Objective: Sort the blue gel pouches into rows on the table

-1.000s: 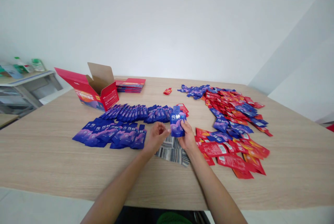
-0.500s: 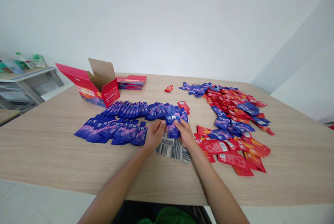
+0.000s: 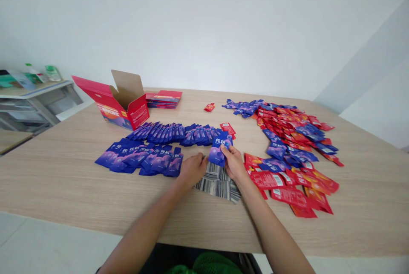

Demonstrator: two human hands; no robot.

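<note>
Left hand [image 3: 191, 170] lowered, wooden table [image 3: 64, 180], white wall [image 3: 204, 22]

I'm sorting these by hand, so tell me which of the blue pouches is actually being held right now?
The blue pouch pinched in the right hand, tilted up off the table; all other blue ones lie flat in rows or the mixed pile.

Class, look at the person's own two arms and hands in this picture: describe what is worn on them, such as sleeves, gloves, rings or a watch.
Both forearms are bare from the bottom edge up, with no sleeve in view. The left hand and right hand wear no gloves. No watch, bracelet or ring shows on either.
</note>
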